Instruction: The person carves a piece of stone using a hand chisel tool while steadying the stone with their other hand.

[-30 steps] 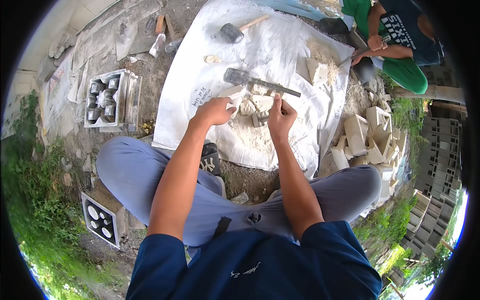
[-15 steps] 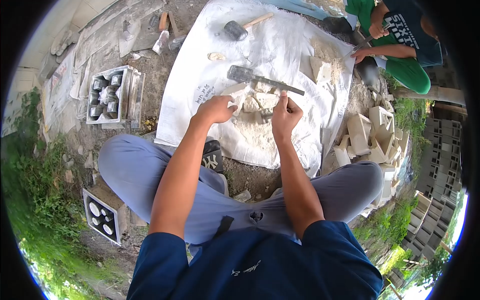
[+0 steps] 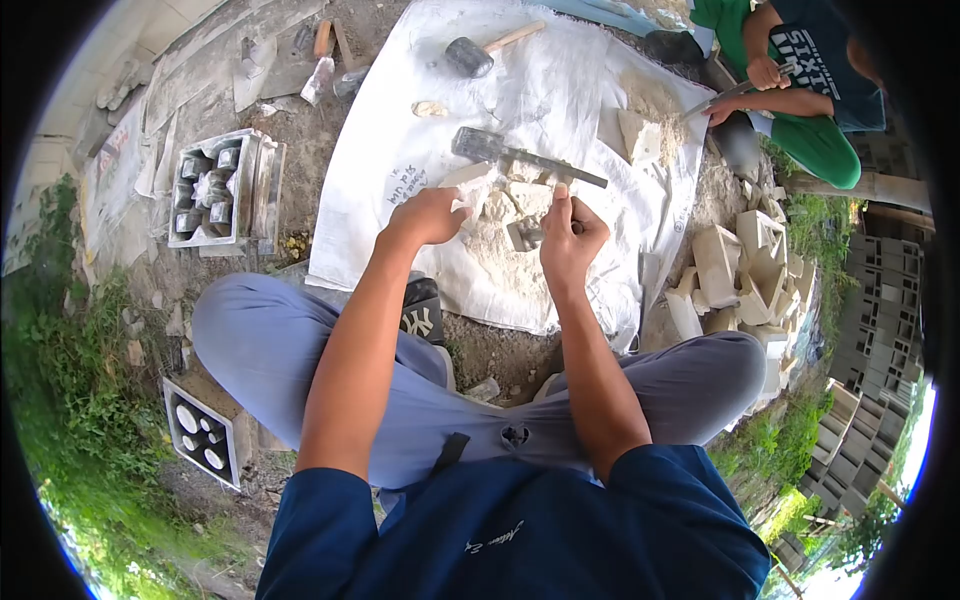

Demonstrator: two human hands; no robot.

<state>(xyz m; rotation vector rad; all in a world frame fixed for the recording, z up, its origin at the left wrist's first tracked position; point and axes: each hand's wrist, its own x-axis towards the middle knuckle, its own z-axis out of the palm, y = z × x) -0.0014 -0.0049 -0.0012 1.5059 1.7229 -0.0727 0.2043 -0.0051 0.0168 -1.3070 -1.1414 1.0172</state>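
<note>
Curled with its thumb uppermost, the right hand (image 3: 575,235) sits against a grey metal tool (image 3: 524,235), though I cannot tell whether it is clamped on it. Bent fingers of the left hand (image 3: 425,216) are at a pale block (image 3: 468,178); whether they grip it is unclear. Between the hands lie pale fragments (image 3: 498,207), with a dark mallet (image 3: 478,144) just beyond, all on a white sheet (image 3: 375,235). Farther right, another person (image 3: 830,145) holds a long tool (image 3: 712,100)
</note>
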